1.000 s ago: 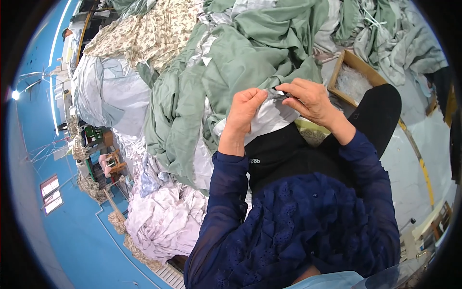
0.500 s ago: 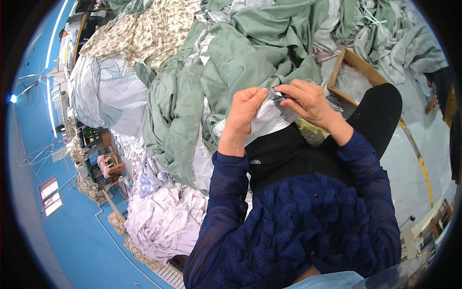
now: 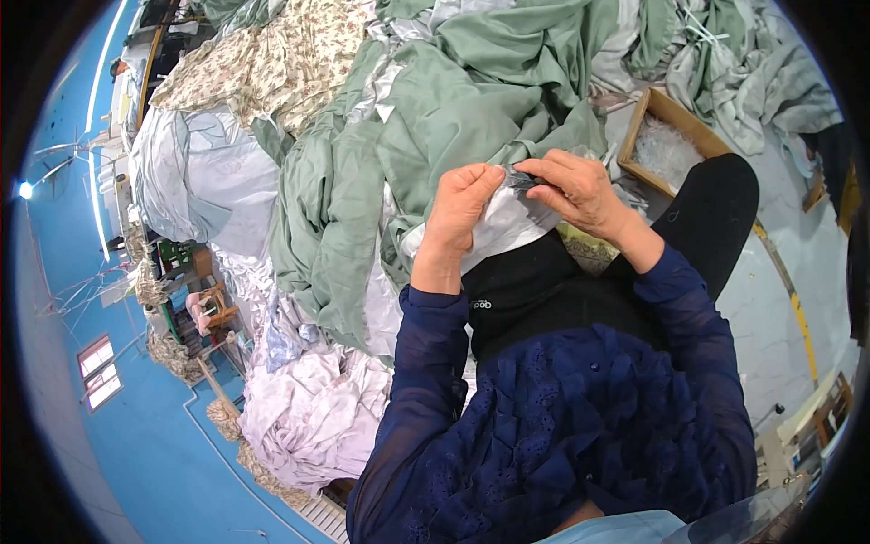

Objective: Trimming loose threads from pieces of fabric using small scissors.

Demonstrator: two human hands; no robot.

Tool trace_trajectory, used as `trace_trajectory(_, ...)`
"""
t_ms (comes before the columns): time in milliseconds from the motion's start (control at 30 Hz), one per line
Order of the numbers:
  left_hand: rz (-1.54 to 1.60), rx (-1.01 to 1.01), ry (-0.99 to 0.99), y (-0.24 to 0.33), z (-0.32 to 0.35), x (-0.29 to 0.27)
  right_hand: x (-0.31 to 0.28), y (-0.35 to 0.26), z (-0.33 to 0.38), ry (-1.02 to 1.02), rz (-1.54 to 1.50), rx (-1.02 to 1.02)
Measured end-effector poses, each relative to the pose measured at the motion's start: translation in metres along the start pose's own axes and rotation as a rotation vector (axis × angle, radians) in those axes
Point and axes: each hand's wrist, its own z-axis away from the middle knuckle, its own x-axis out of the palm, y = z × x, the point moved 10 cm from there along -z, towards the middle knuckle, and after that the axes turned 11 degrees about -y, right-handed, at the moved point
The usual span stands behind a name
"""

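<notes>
A large sage-green cloth [image 3: 444, 127] with a white underside [image 3: 503, 227] is bunched over my lap. My left hand [image 3: 456, 207] is closed, thumb against fingers, pinching the cloth's edge. Just to its right, my right hand [image 3: 584, 192] is curled round a small dark metal tool [image 3: 522, 180], which looks like thread snips. The tool's tip is close to the pinched edge, near the left fingertips. Most of the tool is hidden by the right fingers, so I cannot see whether its blades touch the cloth.
A cardboard box [image 3: 637, 127] with whitish thread scraps stands to the right of my hands. Heaps of floral cloth [image 3: 272, 63], pale blue cloth [image 3: 199, 172] and pale pink cloth [image 3: 313, 422] lie left. Grey-green cloth [image 3: 770, 91] is piled far right. Yellow tape [image 3: 800, 331] marks the floor.
Both hands keep nearly the same place and grip. The right fingers and the small tool have shifted very slightly at the cloth's edge.
</notes>
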Motion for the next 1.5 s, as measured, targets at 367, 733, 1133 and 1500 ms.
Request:
trace_trajectory(367, -0.001, -0.004, 0.003, 0.001, 0.001, 0.003, 0.003, 0.001, 0.003, 0.012, -0.015, -0.012)
trace_trajectory(733, -0.016, -0.011, 0.007, 0.003, 0.001, 0.005, 0.006, -0.003, 0.001, 0.051, -0.058, -0.066)
trace_trajectory(1133, -0.042, -0.033, -0.002, 0.004, 0.001, 0.005, 0.003, -0.002, -0.001, 0.079, -0.042, -0.052)
trace_trajectory(1500, -0.001, -0.02, 0.002, 0.002, -0.001, 0.005, 0.001, -0.002, -0.001, 0.087, -0.045, -0.03)
